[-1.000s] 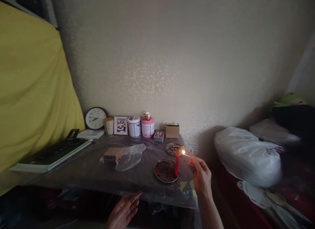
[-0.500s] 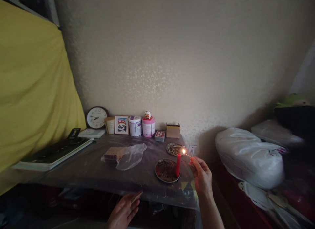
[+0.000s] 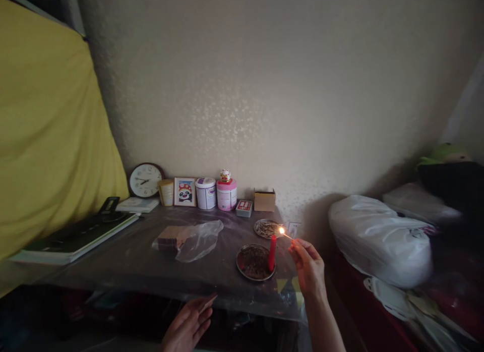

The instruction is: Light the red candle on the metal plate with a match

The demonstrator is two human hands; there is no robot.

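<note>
Between the thumb and fingers of my right hand (image 3: 309,269) is a burning match (image 3: 288,236), its flame just above and to the right of a red candle's top. The red candle (image 3: 272,253) stands upright at the right side of a round metal plate (image 3: 242,269) whose inside is dark and stained. No flame shows on the candle. My left hand (image 3: 188,324), low in front of the table edge, grips a small matchbox (image 3: 207,303), mostly covered by the fingers. A second plate (image 3: 260,229) behind holds many matchsticks.
On the table (image 3: 124,261) lie a plastic-wrapped pack of small boxes (image 3: 170,237) and a large green book (image 3: 83,236). Along the wall stand a clock (image 3: 145,180), a framed panda picture (image 3: 185,192), two tins (image 3: 206,194) and a small carton (image 3: 264,200). White bags (image 3: 378,241) lie at right.
The view has shifted slightly, moving everything a little to the left. Both hands keep nearly the same pose, and the match is still burning beside the candle's top.
</note>
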